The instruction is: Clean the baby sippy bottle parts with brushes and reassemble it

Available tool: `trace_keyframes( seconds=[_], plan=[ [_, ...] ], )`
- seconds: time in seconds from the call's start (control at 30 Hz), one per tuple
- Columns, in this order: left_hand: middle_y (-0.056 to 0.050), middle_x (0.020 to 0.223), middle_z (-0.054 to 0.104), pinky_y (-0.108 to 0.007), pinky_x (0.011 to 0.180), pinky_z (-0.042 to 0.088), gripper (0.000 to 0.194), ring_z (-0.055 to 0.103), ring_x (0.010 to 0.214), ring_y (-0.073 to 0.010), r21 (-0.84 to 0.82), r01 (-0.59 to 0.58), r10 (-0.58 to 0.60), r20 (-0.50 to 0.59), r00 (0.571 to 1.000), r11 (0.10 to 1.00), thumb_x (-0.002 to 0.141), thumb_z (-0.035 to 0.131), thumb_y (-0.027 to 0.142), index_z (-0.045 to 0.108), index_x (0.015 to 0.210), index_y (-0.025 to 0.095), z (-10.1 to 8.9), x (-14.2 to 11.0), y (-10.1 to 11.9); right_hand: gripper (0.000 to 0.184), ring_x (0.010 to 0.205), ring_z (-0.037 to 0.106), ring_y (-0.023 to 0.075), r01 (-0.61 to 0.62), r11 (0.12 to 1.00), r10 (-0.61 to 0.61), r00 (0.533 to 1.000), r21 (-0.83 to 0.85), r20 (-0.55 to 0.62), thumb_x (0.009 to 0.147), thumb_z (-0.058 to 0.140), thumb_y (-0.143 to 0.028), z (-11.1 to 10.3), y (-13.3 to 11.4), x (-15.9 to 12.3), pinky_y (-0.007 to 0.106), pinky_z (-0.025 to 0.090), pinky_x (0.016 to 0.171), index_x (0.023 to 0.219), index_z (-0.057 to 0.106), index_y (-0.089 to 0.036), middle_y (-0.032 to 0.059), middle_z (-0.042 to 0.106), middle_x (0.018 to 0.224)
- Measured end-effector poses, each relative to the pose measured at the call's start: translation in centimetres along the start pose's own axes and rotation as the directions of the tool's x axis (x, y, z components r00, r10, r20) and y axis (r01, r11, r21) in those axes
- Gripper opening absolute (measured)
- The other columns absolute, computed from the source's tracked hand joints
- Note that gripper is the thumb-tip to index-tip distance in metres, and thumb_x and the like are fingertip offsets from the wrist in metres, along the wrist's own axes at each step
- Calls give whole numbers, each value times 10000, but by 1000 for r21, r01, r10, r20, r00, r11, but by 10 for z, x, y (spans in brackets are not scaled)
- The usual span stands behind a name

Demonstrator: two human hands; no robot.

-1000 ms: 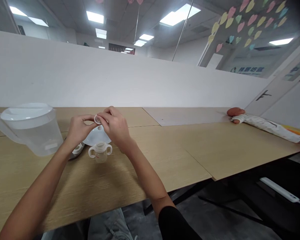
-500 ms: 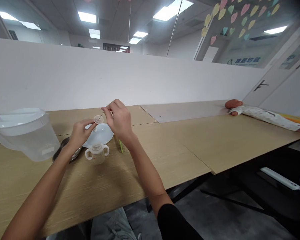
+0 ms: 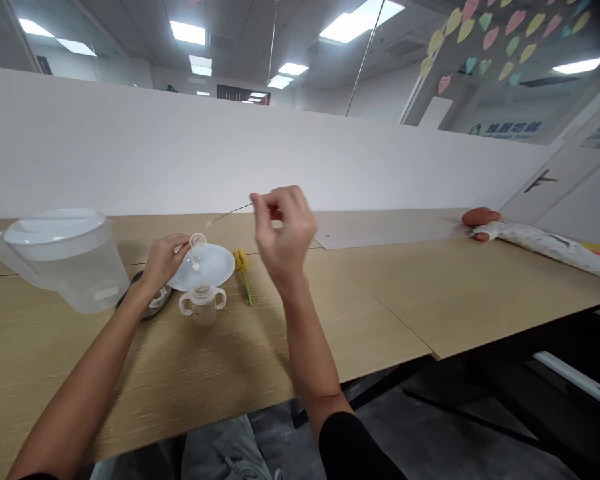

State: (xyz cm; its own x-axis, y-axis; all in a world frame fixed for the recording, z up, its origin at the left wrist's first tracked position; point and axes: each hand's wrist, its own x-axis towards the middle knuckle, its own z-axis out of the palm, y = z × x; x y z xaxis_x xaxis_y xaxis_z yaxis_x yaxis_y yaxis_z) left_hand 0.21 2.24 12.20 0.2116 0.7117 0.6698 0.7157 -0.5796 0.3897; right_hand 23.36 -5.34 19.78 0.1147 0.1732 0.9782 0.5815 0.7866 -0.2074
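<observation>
My left hand (image 3: 164, 260) pinches the rim of a small clear straw insert (image 3: 198, 240), whose straw hangs down above a white plate (image 3: 220, 267). Farther right and higher, my right hand (image 3: 286, 230) is closed on the end of a thin wire straw brush (image 3: 237, 210); its pale tip points left, apart from the insert, and is blurred. Below the plate stands an uncapped clear baby cup (image 3: 203, 310) with two handles. A yellow-headed brush with a green handle (image 3: 249, 287) lies between the cup and my right forearm.
A lidded clear water pitcher (image 3: 85, 273) stands at the left. Beside it is a dark metal dish (image 3: 153, 308), partly behind my left wrist. A doll-like figure in white cloth (image 3: 545, 245) lies at the far right. The table's front edge runs below my arms.
My right hand has moved right, drawing the straw brush out of the insert. My left hand still holds the insert over the plate. The view has shifted slightly.
</observation>
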Motion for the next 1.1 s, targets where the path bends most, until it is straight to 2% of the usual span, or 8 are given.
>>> trace_keyframes(
  seconds=[0.13, 0.23, 0.37, 0.5, 0.73, 0.87, 0.97, 1.1],
  plan=[
    [-72, 1089, 729, -307, 883, 467, 338, 653, 999, -242, 82, 40, -45, 55, 997, 996, 881, 451, 396, 732, 959, 227, 4, -3, -10, 281, 728, 537, 130, -117, 993, 117, 992, -8, -35, 978, 484, -387, -3, 18, 2, 268, 455, 636, 828, 638, -206, 14, 557, 803],
    [-77, 1106, 724, -334, 887, 457, 352, 646, 1017, -258, 214, 5, -34, 133, 991, 977, 891, 428, 349, 738, 1004, 228, 9, -6, -16, 289, 703, 546, 136, -256, 965, 257, 966, -49, 25, 934, 541, -385, 15, 40, -4, 272, 451, 648, 758, 651, -183, 15, 591, 766],
    [-108, 1079, 730, -350, 874, 454, 349, 656, 989, -270, 347, -56, -48, 284, 958, 936, 875, 433, 263, 757, 989, 200, 17, -9, -22, 228, 696, 575, 135, -375, 904, 413, 891, -205, 191, 894, 600, -284, 46, 60, -18, 260, 444, 702, 720, 682, -160, 23, 631, 749],
    [-135, 1112, 717, -355, 862, 456, 353, 662, 995, -291, 398, -86, -86, 394, 915, 913, 856, 433, 187, 763, 981, 171, 25, -10, -26, 205, 753, 596, 131, -366, 872, 469, 814, -326, 341, 909, 599, -254, 60, 62, -29, 232, 422, 711, 775, 715, -152, 36, 664, 813],
    [-129, 1042, 740, -324, 857, 457, 286, 673, 975, -277, 348, -38, -133, 453, 881, 937, 784, 523, 201, 779, 911, 210, 37, -14, -38, 236, 849, 630, 143, -306, 829, 526, 710, -467, 468, 945, 559, -304, 70, 63, -40, 227, 424, 725, 887, 740, -164, 55, 694, 947],
    [-81, 942, 762, -294, 758, 481, 282, 684, 840, -241, 129, 80, -133, 483, 865, 988, 758, 531, 323, 782, 853, 237, 40, -17, -46, 251, 913, 648, 172, -243, 804, 551, 649, -543, 525, 946, 543, -329, 76, 71, -48, 235, 443, 738, 914, 747, -187, 71, 709, 1003],
    [-42, 824, 762, -279, 699, 487, 306, 666, 735, -218, -5, 150, -131, 457, 880, 989, 744, 525, 410, 773, 789, 236, 39, -17, -48, 255, 933, 662, 198, -191, 766, 598, 564, -614, 570, 939, 531, -313, 78, 79, -52, 250, 465, 744, 924, 746, -177, 110, 717, 1006],
    [-45, 855, 762, -301, 746, 496, 393, 678, 804, -237, -29, 173, -155, 311, 938, 985, 784, 491, 492, 762, 818, 211, 34, -13, -43, 266, 1014, 665, 244, -120, 688, 696, 391, -716, 603, 920, 541, -264, 79, 87, -58, 274, 490, 770, 1064, 710, -120, 180, 703, 1069]
  ],
)
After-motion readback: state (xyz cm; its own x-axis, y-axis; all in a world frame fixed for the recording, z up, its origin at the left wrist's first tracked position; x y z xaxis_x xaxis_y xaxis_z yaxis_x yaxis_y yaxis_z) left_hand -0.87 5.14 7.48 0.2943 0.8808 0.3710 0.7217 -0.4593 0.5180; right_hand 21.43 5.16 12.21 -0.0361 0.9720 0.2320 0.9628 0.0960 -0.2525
